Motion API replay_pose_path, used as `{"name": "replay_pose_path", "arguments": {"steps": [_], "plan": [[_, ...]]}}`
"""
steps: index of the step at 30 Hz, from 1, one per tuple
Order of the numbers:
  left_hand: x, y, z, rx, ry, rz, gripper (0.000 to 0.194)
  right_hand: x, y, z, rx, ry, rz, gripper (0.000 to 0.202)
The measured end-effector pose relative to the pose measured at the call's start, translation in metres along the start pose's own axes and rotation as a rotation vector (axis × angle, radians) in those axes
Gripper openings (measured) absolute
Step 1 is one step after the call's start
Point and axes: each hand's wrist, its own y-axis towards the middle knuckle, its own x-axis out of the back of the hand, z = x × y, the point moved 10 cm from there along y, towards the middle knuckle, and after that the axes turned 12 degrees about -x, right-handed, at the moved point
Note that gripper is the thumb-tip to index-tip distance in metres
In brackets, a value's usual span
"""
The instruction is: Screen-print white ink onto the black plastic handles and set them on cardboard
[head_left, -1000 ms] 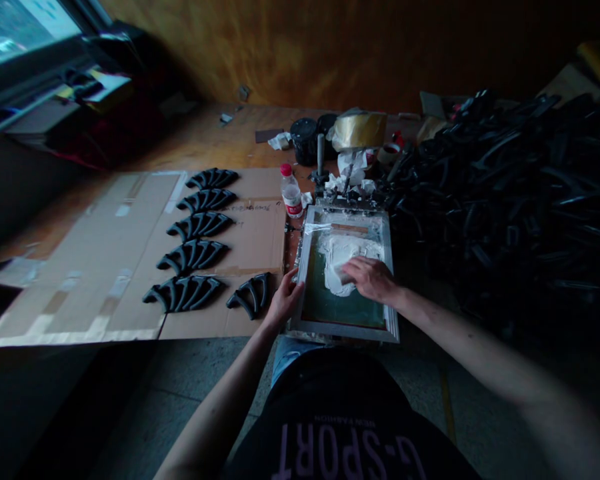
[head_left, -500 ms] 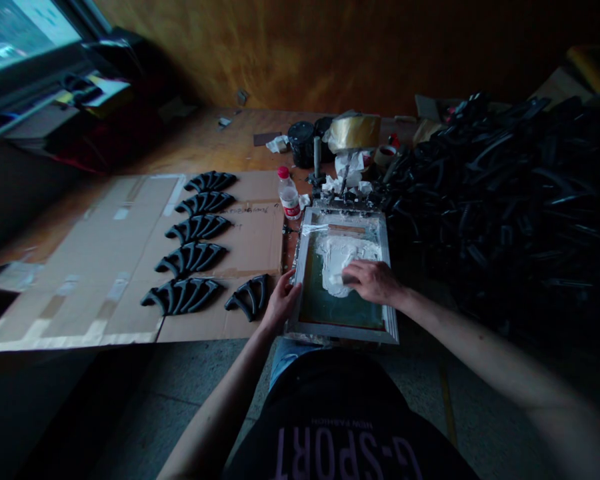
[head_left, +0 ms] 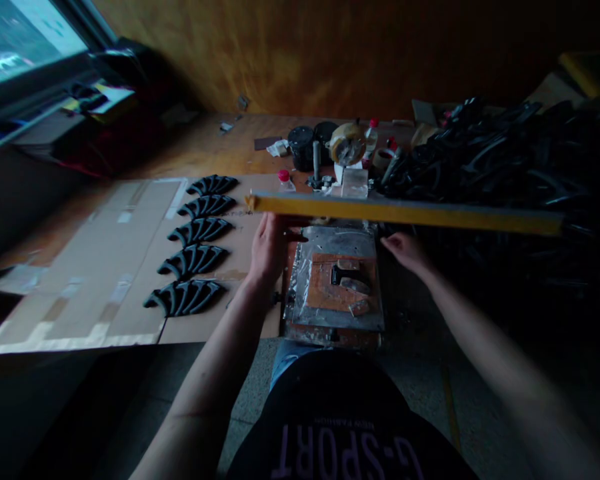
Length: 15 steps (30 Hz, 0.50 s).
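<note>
The screen frame is raised and seen edge-on as a long bar with a yellow face and grey top. My left hand is at its left part, fingers partly hidden against the bar, apparently gripping it. My right hand is beside the right edge of the base plate, fingers stretched leftward, with nothing visible in them. Below the frame, a brown board is fixed on the plate. A dark curved plastic piece rests on blocks there.
Several rows of black curved parts lie on flattened cardboard to the left. A large pile of black parts is at the right. Behind the frame stand a red-capped bottle, a black tub and a tape roll.
The screen frame has swung up off the base, uncovering the board and dark piece. My left hand rose with it; my right hand left the white paste. The separate group of parts near the left hand is gone.
</note>
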Motion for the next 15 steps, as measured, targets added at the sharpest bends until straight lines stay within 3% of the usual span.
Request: {"name": "replay_pose_path", "arguments": {"steps": [3, 5, 7, 8, 10, 12, 14, 15], "plan": [[-0.008, 0.003, 0.0, 0.008, -0.031, -0.032, 0.055, -0.069, -0.048, 0.018, 0.145, -0.222, 0.168, 0.022], [-0.007, -0.021, 0.02, 0.078, -0.045, -0.079, 0.058, -0.097, -0.072, 0.028, 0.176, -0.361, 0.228, 0.016], [-0.018, -0.068, 0.064, 0.329, -0.066, 0.002, 0.063, -0.105, -0.089, 0.036, 0.1, -0.382, 0.235, 0.014], [-0.031, -0.102, 0.092, 0.534, -0.078, 0.122, 0.067, -0.105, -0.098, 0.043, 0.074, -0.357, 0.222, 0.016], [-0.041, -0.158, 0.129, 0.772, -0.127, 0.209, 0.067, -0.104, -0.12, 0.07, 0.16, -0.274, 0.19, 0.018], [-0.027, -0.185, 0.148, 0.814, -0.158, 0.12, 0.061, -0.108, -0.143, 0.103, 0.388, -0.188, 0.218, 0.015], [0.012, -0.191, 0.156, 0.778, -0.104, -0.022, 0.055, -0.107, -0.148, 0.115, 0.564, -0.134, 0.268, 0.011], [0.04, -0.191, 0.159, 0.759, -0.045, -0.087, 0.052, -0.1, -0.136, 0.108, 0.577, -0.136, 0.257, 0.011]]}}
